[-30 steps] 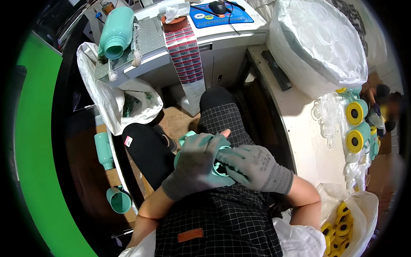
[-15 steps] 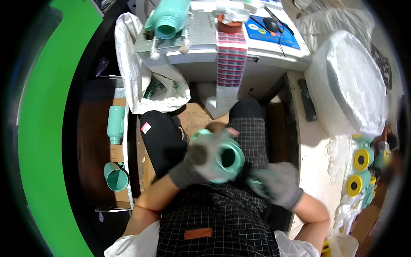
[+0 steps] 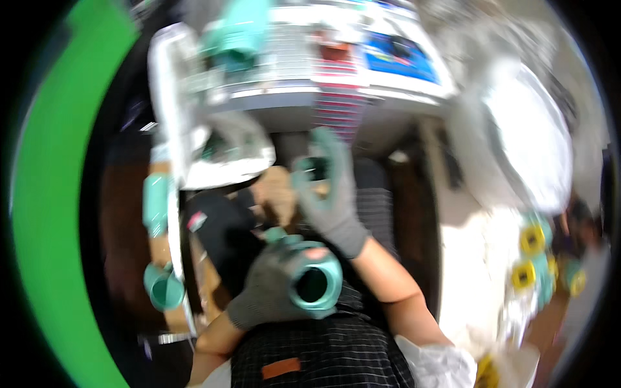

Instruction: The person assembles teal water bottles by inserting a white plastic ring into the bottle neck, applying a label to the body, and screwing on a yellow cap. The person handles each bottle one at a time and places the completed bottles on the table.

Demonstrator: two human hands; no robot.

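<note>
In my gloved left hand (image 3: 268, 281), low over my lap, is a teal jug (image 3: 333, 284), its round open mouth turned up and its inside dark. The hand is closed round the jug's side, and a bare fingertip lies by its rim. Farther forward is my right hand (image 3: 333, 194), in a grey glove with a teal palm. Its thumb and fingers are spread apart, and I make out nothing held between them. The right hand is apart from the jug and in front of the hanging label strip (image 3: 339, 110). The picture is smeared by motion.
Ahead, another teal jug (image 3: 242, 35) rests on a worktop (image 3: 284, 87). A white sack (image 3: 236, 171) with green scraps stands front left. Two teal jugs (image 3: 156, 200) lie at left. At right are a large plastic-wrapped bundle (image 3: 530, 142) and several teal jugs with yellow caps (image 3: 532, 238).
My right hand has moved from the right of my lap up and forward, its fingers now spread. My left hand has drawn the jug nearer my body. The view has shifted.
</note>
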